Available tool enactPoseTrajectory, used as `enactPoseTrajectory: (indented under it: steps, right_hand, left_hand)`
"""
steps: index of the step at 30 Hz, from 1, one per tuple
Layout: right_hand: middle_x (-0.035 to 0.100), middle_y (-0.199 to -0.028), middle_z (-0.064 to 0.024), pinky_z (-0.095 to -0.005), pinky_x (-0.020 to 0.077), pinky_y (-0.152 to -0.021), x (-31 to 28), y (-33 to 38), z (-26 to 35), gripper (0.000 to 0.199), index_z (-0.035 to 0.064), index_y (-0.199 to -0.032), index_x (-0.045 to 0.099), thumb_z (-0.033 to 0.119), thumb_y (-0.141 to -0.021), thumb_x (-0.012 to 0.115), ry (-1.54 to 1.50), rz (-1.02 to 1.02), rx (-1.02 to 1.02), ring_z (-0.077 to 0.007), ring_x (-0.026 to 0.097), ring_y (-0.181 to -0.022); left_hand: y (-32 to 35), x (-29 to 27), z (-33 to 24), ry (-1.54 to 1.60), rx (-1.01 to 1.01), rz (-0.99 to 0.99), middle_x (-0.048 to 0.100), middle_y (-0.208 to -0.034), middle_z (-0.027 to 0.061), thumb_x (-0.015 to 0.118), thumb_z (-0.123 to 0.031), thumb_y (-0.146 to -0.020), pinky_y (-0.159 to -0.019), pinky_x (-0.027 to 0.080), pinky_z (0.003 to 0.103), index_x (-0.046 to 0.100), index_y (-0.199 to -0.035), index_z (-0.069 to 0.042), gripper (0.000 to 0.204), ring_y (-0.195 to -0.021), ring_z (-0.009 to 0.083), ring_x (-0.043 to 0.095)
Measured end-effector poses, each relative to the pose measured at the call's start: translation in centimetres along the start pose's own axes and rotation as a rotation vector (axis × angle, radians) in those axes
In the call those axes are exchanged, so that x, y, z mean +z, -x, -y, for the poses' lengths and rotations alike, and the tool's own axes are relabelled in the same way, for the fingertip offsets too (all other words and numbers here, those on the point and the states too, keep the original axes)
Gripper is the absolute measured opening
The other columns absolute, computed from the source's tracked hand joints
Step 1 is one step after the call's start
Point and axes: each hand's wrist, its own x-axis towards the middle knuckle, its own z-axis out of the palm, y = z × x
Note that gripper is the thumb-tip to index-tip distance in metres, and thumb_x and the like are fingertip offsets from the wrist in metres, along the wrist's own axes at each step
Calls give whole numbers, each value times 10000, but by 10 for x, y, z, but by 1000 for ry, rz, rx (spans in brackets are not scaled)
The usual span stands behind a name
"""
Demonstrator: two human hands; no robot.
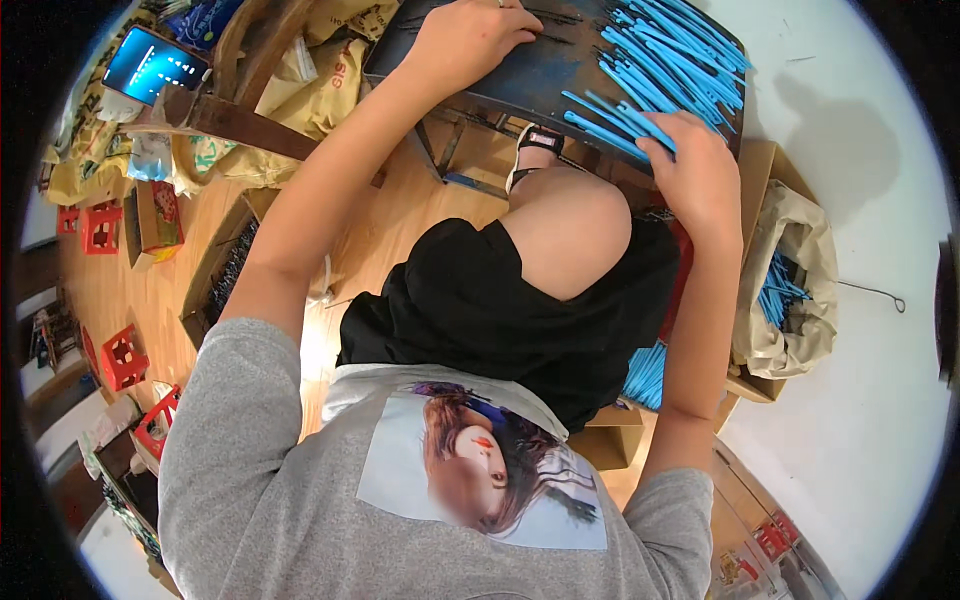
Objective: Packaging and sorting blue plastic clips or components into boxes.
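Blue sticks in our right fingers | left fingers: can't tell | loose grip could spill some off near counter edge

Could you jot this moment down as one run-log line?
Left hand: near thin dark rods | Right hand: touching blue sticks | Surface: dark table | Nearby: paper bag with similar sticks

Bright blue sticks with black ends stand out against a black tabletop smudged blue. The T-shirt is heather grey with a pale-blue, brown-and-black printed panel; the shorts, solid black. Elsewhere: yellow-tan sacks lettered in red and green, red crates, honey-toned wood-grain floor, white wall.
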Motion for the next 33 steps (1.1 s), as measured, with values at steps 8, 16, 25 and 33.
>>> enactPoseTrajectory:
  steps: [8, 16, 25, 33]
  right_hand:
    - [562, -858, -122, -373, 428, -689, -1, 1, 1, 180, 26, -887, 581, 113, -729, 570, 16, 41, -4, -319, 534, -796]
    - [564, -850, -108, -365, 433, -684, 4, 6, 3, 160, 37, -874, 593, 107, -736, 555, 63, -61, -48, -305, 537, -786]
    - [570, -844, -89, -356, 439, -681, 6, 8, 0, 147, 52, -864, 601, 107, -739, 547, 116, -136, -69, -285, 538, -800]
    - [559, -831, -86, -358, 441, -677, 4, 6, 3, 165, 58, -872, 594, 94, -718, 549, 181, -87, -98, -268, 534, -792]
  left_hand:
    - [5, -2, -9, -68, 32, 8, 546, -778, 72, 568, -118, -726, -607, 456, 310, 615, -764, -59, 84, -756, 232, 536]
    - [4, -4, -14, -113, 13, -7, 533, -760, 75, 563, -111, -721, -595, 457, 306, 606, -775, -56, 88, -763, 232, 528]
    - [4, -3, -12, -121, 93, -28, 536, -769, 77, 524, -92, -715, -612, 453, 280, 580, -759, -48, 84, -769, 214, 520]
    - [-1, -6, -9, -315, 241, 123, 539, -807, 76, 484, -89, -712, -629, 452, 271, 560, -821, -42, 141, -794, 201, 520]
